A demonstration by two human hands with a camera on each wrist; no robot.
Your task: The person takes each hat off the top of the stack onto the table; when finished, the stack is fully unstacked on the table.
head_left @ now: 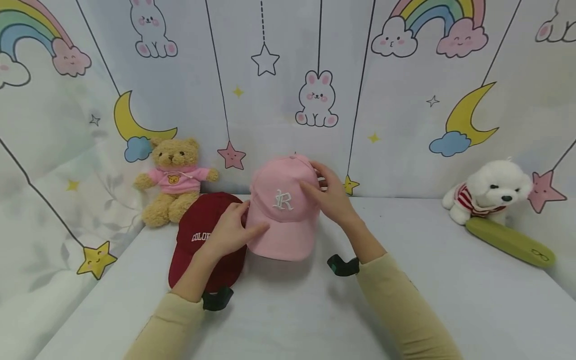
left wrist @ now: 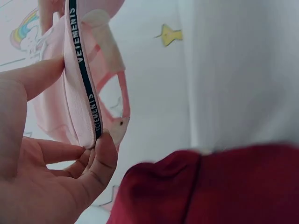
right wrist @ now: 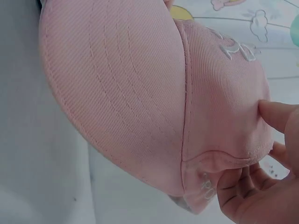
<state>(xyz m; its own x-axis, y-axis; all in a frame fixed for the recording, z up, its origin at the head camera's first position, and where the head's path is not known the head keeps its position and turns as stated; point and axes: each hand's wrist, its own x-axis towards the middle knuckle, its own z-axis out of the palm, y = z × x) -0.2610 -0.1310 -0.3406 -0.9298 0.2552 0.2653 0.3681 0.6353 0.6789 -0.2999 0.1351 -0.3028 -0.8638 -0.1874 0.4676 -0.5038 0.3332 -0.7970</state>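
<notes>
A pink baseball cap (head_left: 281,200) with a white embroidered letter is held up between both hands, its brim toward me. My left hand (head_left: 231,230) pinches the cap's left edge near the brim; the left wrist view shows thumb and fingers on either side of it, beside a dark lettered band (left wrist: 84,65) inside. On the other side my right hand (head_left: 332,195) grips the crown, thumb on the front and fingers curled behind, as the right wrist view shows. A dark red cap (head_left: 189,250) with white lettering lies on the table, partly hidden by the left hand and forearm.
Behind the red cap sits a teddy bear (head_left: 175,175) in a pink top. At the far right are a white plush dog (head_left: 495,187) and a green glasses case (head_left: 508,242). A patterned cloth (head_left: 279,115) hangs behind the white table (head_left: 279,320).
</notes>
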